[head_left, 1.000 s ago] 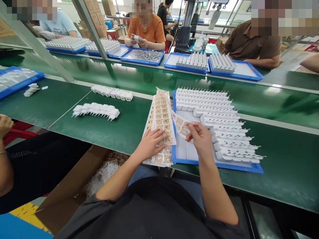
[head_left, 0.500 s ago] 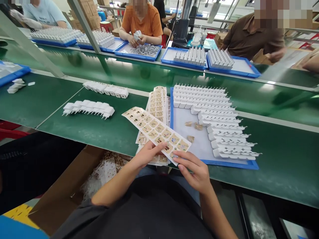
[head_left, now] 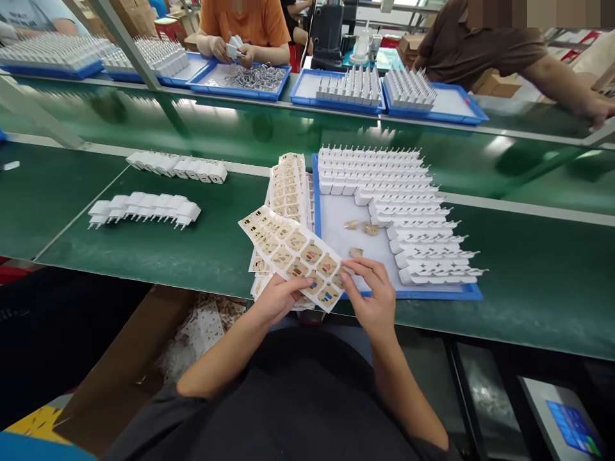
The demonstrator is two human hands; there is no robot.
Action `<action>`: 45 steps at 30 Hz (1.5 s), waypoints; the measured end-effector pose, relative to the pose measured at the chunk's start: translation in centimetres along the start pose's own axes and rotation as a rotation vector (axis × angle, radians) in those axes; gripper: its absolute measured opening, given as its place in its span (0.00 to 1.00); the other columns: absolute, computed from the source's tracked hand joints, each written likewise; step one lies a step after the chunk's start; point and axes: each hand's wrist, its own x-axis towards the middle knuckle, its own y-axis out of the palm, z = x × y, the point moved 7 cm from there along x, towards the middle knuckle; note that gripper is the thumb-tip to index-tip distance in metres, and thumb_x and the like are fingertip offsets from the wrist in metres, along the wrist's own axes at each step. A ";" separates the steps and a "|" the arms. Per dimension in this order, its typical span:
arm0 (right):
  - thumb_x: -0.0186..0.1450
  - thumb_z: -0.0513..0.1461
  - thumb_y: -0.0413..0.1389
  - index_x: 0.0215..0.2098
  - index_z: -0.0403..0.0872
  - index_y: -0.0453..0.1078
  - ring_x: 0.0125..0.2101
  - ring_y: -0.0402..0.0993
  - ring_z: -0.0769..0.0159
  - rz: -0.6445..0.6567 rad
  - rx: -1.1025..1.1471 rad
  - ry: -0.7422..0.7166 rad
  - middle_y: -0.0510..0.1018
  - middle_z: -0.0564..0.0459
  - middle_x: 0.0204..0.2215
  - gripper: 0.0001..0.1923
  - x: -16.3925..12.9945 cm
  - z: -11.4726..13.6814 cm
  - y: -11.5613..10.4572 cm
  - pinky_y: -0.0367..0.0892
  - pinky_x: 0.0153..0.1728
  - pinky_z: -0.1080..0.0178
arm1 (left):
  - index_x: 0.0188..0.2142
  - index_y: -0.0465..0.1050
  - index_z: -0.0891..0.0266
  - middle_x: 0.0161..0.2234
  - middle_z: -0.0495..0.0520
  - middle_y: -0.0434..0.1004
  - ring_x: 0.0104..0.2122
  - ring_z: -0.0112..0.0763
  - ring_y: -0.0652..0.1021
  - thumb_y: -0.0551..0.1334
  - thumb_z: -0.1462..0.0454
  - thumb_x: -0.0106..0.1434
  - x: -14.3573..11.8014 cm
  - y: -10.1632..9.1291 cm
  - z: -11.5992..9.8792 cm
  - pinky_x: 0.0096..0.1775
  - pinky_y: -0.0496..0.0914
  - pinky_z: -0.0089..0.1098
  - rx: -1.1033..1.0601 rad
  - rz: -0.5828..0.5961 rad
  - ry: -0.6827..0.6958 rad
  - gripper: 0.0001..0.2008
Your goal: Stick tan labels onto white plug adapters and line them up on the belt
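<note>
A sheet of tan stickers [head_left: 296,242] is held slantwise above the table's front edge. My left hand [head_left: 281,298] is closed on its lower edge, thumb on top. At the right corner, my right hand [head_left: 372,294] pinches the sheet's edge between thumb and fingers. Beneath and behind lies a stack of sticker sheets [head_left: 287,182]. Right of it stands a blue-rimmed tray [head_left: 316,198] holding rows of white plug adapters [head_left: 379,169]. A few crumpled tan scraps [head_left: 369,228] lie on the tray's bare floor.
Two rows of white adapters, the nearer one [head_left: 144,206] and a farther one [head_left: 177,166], sit on the green table [head_left: 216,256] at left. Below the edge is a cardboard box [head_left: 120,358] with scrap sheets. Co-workers sit across the belt behind blue trays [head_left: 240,93].
My right hand has shifted from beneath the sheet's end to its right corner, fingers now pinching there. The sheet is turned and tilted more toward me. The whole view has shifted slightly.
</note>
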 end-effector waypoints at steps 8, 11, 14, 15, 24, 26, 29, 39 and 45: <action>0.68 0.36 0.61 0.48 0.52 0.77 0.45 0.76 0.59 0.038 0.072 0.011 0.80 0.49 0.45 0.11 0.3 0.1 0.7 0.74 0.47 0.53 | 0.58 0.72 0.63 0.51 0.61 0.82 0.56 0.55 0.78 0.73 0.63 0.54 0.4 0.2 -0.5 0.59 0.72 0.53 -0.090 -0.003 0.000 0.31; 0.67 0.35 0.61 0.46 0.51 0.77 0.44 0.76 0.60 0.015 0.097 0.022 0.80 0.50 0.44 0.10 0.4 0.1 0.6 0.74 0.47 0.54 | 0.58 0.72 0.64 0.51 0.61 0.82 0.57 0.53 0.78 0.70 0.65 0.57 0.5 0.6 -0.2 0.61 0.70 0.52 -0.140 0.023 -0.033 0.29; 0.67 0.33 0.61 0.41 0.51 0.77 0.44 0.76 0.60 -0.040 0.098 -0.001 0.80 0.50 0.41 0.07 0.4 0.3 0.3 0.72 0.48 0.54 | 0.58 0.72 0.64 0.50 0.61 0.83 0.56 0.53 0.79 0.69 0.64 0.60 0.5 0.9 0.0 0.61 0.70 0.52 -0.154 0.019 -0.051 0.26; 0.67 0.32 0.61 0.40 0.50 0.76 0.44 0.75 0.60 -0.049 0.086 -0.028 0.79 0.50 0.41 0.07 0.4 0.4 0.2 0.72 0.48 0.55 | 0.58 0.71 0.64 0.50 0.61 0.83 0.55 0.53 0.79 0.69 0.64 0.61 0.6 0.9 -0.1 0.60 0.71 0.52 -0.150 0.001 -0.049 0.26; 0.69 0.33 0.56 0.40 0.51 0.72 0.43 0.74 0.61 -0.055 0.411 0.079 0.76 0.50 0.40 0.06 -1.5 -2.6 -0.9 0.71 0.45 0.56 | 0.51 0.75 0.63 0.46 0.59 0.84 0.44 0.45 0.84 0.69 0.58 0.61 2.5 0.0 -1.5 0.42 0.80 0.40 0.149 -0.140 0.043 0.20; 0.70 0.34 0.55 0.40 0.51 0.71 0.42 0.75 0.62 -0.086 0.464 0.137 0.76 0.51 0.39 0.06 -2.0 -3.6 -1.5 0.71 0.44 0.58 | 0.44 0.78 0.64 0.39 0.59 0.85 0.36 0.42 0.84 0.67 0.51 0.62 3.1 0.3 -1.8 0.35 0.80 0.35 0.382 -0.068 -0.013 0.19; 0.70 0.33 0.55 0.40 0.50 0.72 0.41 0.75 0.63 -0.105 0.409 0.146 0.77 0.52 0.36 0.06 -3.0 -4.3 -2.8 0.71 0.43 0.60 | 0.28 0.79 0.67 0.23 0.59 0.81 0.22 0.36 0.80 0.58 0.39 0.64 2.6 0.8 -2.1 0.27 0.75 0.31 0.797 0.137 -0.159 0.32; 0.67 0.35 0.59 0.38 0.48 0.74 0.35 0.76 0.63 -0.253 0.286 0.240 0.78 0.51 0.33 0.02 -7.2 -6.9 -7.6 0.74 0.37 0.59 | 0.38 0.79 0.59 0.29 0.52 0.80 0.28 0.34 0.78 0.60 0.50 0.68 1.8 9.7 -3.8 0.33 0.69 0.29 1.383 0.521 0.287 0.16; 0.66 0.36 0.61 0.38 0.48 0.75 0.35 0.77 0.65 -0.374 0.264 0.267 0.78 0.53 0.32 0.01 -7.8 -7.0 -9.1 0.74 0.38 0.61 | 0.51 0.72 0.68 0.56 0.72 0.68 0.55 0.58 0.69 0.71 0.54 0.60 6.1 19.8 2.3 0.52 0.65 0.45 1.805 0.635 0.912 0.26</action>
